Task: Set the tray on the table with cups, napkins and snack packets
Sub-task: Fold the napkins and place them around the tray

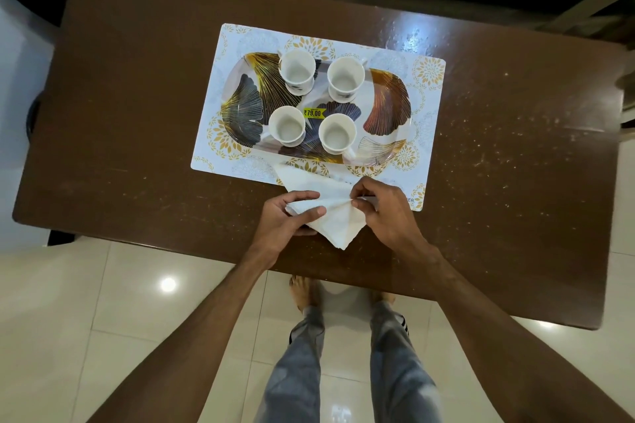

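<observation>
The brown counter carries a white placemat printed with gold flowers. The leaf-patterned tray lies flat on the placemat. Four white cups stand upright and empty on the tray in two rows: far-left cup, far-right cup, near-left cup and near-right cup. A yellow price sticker sits on the tray between the cups. The white napkin is outside the tray, at the near edge of the counter, with its far corner overlapping the near border of the placemat. The left hand grips the napkin's left side, fingers curled over the top and thumb above. The right hand pinches a gathered fold of the napkin between thumb and forefinger, fingers pressed together. Light tiled floor shows below the counter edge.
</observation>
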Tool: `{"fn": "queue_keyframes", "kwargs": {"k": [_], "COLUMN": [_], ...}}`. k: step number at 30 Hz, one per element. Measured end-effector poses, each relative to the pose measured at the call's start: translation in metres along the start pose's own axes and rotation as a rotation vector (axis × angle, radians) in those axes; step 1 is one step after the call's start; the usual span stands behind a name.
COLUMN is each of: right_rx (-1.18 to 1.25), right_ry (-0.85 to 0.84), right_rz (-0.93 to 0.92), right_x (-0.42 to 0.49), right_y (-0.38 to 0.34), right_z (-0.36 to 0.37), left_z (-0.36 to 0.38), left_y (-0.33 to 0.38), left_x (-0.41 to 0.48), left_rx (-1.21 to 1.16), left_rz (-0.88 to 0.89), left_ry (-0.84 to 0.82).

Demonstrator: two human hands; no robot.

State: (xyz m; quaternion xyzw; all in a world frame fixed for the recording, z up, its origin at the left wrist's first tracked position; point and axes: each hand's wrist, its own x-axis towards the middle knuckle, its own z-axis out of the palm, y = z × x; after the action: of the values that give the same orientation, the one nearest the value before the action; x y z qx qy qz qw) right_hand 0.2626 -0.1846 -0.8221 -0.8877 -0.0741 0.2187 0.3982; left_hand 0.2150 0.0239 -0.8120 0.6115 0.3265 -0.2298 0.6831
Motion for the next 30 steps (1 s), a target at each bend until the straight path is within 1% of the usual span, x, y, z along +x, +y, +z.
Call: {"fn": "queue_keyframes", "kwargs": {"k": [3, 6, 9, 12, 15, 19, 21, 26, 30], "right_rx": [0.124, 0.319, 0.512, 0.718, 0.818, 0.845, 0.808, 0.627, 0.426], "right_ry": [0.000, 0.022, 0.073, 0.115, 0.150, 0.250, 0.293, 0.343, 0.312], "right_rz": [0.099, 0.229, 0.314, 0.375, 0.434, 0.501, 0.519, 0.501, 0.434], "right_x": [0.001, 0.000, -0.003, -0.004, -0.004, 0.007, 0.020, 0.066, 0.105], "right_y": [-0.002, 0.003, 0.011, 0.022, 0.036, 0.054, 0.060, 0.067, 0.066], "right_z": [-0.007, -0.023, -0.046, -0.071, -0.092, -0.112, -0.119, -0.136, -0.143], "left_z": [0.002, 0.008, 0.024, 0.053, 0.088, 0.130, 0.147, 0.177, 0.191], "left_y": [-0.001, 0.002, 0.004, -0.001, -0.007, -0.003, 0.003, 0.014, 0.017], "left_x": [-0.001, -0.002, -0.005, -0.010, -0.012, -0.001, 0.009, 0.030, 0.043], "left_rx": [0.009, -0.028, -0.092, -0.167, -0.165, -0.142, -0.147, -0.194, -0.228], "left_rz": [0.059, 0.069, 0.036, -0.034, -0.073, -0.104, -0.118, -0.160, -0.169], "left_ry": [0.045, 0.079, 0.082, 0.089, 0.106, 0.183, 0.223, 0.322, 0.393]}}
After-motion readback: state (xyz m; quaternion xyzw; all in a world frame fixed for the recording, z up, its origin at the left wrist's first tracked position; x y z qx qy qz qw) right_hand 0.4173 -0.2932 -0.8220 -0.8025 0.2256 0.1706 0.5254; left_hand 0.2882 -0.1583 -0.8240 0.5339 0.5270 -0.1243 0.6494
